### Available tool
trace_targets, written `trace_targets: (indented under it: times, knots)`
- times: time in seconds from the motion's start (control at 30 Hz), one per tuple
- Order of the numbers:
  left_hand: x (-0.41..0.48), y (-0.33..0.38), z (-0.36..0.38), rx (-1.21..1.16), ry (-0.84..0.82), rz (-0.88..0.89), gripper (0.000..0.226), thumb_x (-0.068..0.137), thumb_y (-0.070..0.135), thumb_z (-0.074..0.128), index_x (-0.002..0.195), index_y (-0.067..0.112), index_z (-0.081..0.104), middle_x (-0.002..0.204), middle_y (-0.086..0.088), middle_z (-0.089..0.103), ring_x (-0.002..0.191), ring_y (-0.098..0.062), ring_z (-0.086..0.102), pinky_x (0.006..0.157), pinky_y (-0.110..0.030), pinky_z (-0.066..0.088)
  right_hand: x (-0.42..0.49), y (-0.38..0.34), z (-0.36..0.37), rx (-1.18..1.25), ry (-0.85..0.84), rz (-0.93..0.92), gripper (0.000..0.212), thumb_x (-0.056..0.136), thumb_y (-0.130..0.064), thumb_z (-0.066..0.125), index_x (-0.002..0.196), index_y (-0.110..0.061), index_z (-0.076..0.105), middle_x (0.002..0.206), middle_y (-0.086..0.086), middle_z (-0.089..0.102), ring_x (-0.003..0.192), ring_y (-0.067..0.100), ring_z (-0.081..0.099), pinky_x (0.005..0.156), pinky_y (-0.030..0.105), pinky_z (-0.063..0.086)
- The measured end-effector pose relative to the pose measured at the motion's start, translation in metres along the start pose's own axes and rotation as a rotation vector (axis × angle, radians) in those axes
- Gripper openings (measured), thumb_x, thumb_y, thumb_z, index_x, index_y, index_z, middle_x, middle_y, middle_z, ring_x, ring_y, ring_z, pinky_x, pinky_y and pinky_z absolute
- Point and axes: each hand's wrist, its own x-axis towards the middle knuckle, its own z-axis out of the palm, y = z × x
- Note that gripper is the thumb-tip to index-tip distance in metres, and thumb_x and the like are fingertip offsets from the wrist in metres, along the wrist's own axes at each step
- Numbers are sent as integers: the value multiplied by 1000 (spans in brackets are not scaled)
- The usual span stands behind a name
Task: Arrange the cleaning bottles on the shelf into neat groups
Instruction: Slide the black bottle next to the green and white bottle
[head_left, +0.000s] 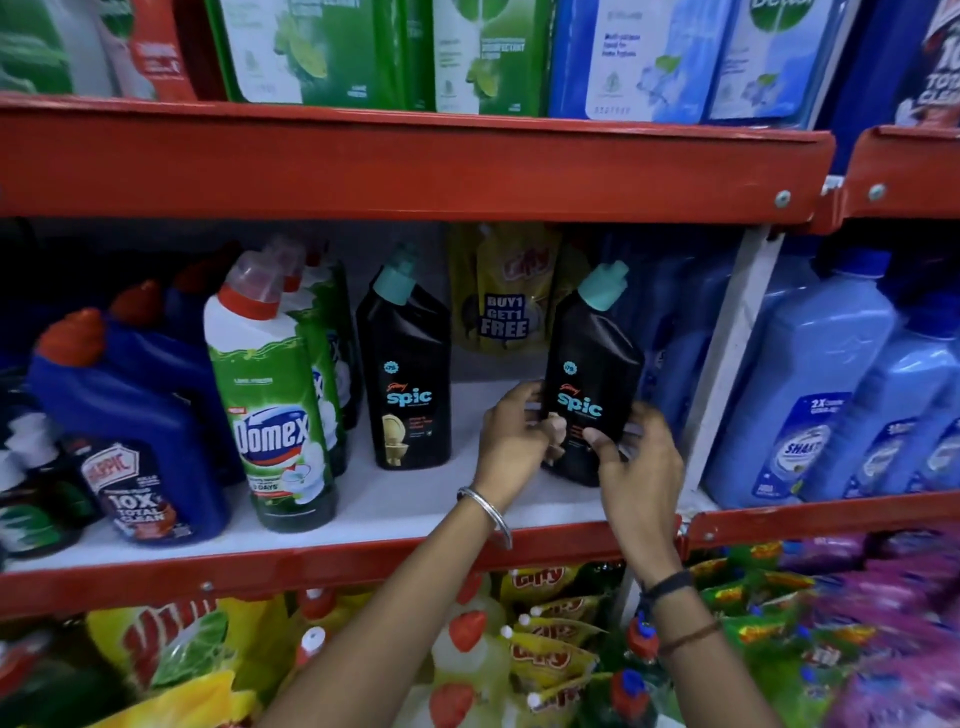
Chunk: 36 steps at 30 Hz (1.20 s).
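Both hands hold a black Spic bottle (592, 364) with a teal cap, tilted a little, near the right end of the white middle shelf (415, 504). My left hand (514, 436) grips its lower left side and my right hand (639, 462) wraps its lower right. A second black Spic bottle (408, 374) stands upright to the left. Further left stand green Domex bottles (270, 400) and blue Harpic bottles (140, 415) with red caps.
Yellow refill pouches (506, 296) lean at the back of the shelf. Blue bottles (810, 395) fill the right bay behind a white upright post (727, 364). A red shelf lip (415, 166) hangs overhead; pouches and bottles crowd the shelf below.
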Motion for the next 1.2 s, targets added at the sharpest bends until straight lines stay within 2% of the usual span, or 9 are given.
trace_targets:
  times: [0.07, 0.13, 0.23, 0.4, 0.5, 0.63, 0.9, 1.0, 1.2]
  knots:
    - [-11, 4, -15, 27, 49, 58, 33, 83, -4, 61, 115, 5, 59, 97, -1, 62, 66, 14, 61, 52, -2, 44, -5, -11, 0, 90, -32, -15, 42, 81, -13, 71, 120, -9, 54, 113, 8, 65, 102, 19, 61, 80, 4, 44]
    - [-22, 7, -31, 32, 96, 103, 34, 83, 0, 63, 114, 13, 60, 108, -4, 64, 82, 3, 62, 57, -6, 49, -11, -25, 2, 189, -85, -11, 41, 81, -14, 71, 119, -11, 56, 111, 3, 64, 102, 15, 60, 73, -4, 40]
    - [-39, 5, -55, 27, 189, 136, 33, 81, 9, 67, 109, 26, 60, 110, -7, 67, 91, -16, 68, 67, -33, 61, -20, -42, 10, 299, -168, -5, 40, 80, -14, 72, 117, -17, 58, 109, -4, 65, 102, 13, 61, 72, -2, 42]
    - [-62, 0, -95, -24, 314, 108, 34, 79, 2, 68, 107, 20, 63, 91, 4, 71, 76, 2, 68, 59, -16, 54, -40, -66, 32, 428, -286, 28, 43, 79, -11, 72, 120, -20, 59, 106, -12, 65, 101, 9, 64, 72, 0, 44]
    - [-70, -7, -113, 5, 371, 85, 36, 77, 8, 70, 108, 25, 62, 95, 9, 70, 87, -5, 69, 72, -29, 60, -52, -76, 48, 444, -334, 27, 44, 80, -10, 71, 121, -21, 58, 104, -20, 62, 100, 11, 63, 73, 1, 45]
    - [-76, -16, -124, 87, 450, 74, 40, 77, 16, 70, 116, 24, 60, 111, -2, 67, 100, -19, 66, 85, -45, 56, -61, -79, 64, 452, -372, 40, 45, 81, -9, 69, 124, -19, 58, 111, -5, 65, 103, 17, 64, 77, 4, 48]
    - [-76, -29, -127, 200, 466, 136, 38, 83, 15, 63, 120, 21, 58, 114, -2, 59, 104, -23, 62, 86, -47, 55, -64, -75, 78, 434, -409, 37, 45, 81, -9, 69, 124, -16, 58, 111, -3, 66, 101, 15, 65, 82, 12, 53]
    - [-77, -31, -123, 255, 458, 160, 40, 88, 15, 59, 126, 18, 51, 117, 0, 50, 110, -25, 56, 88, -46, 54, -66, -73, 79, 427, -412, 39, 46, 82, -11, 69, 126, -13, 57, 114, -1, 66, 103, 15, 65, 77, 4, 48]
    - [-89, -36, -124, 314, 271, 174, 59, 97, 26, 45, 148, 29, 16, 145, -3, 41, 130, -15, 43, 97, -22, 40, -75, -68, 73, 454, -434, 47, 43, 88, -40, 56, 130, -33, 50, 123, -4, 65, 113, 3, 61, 93, 18, 51]
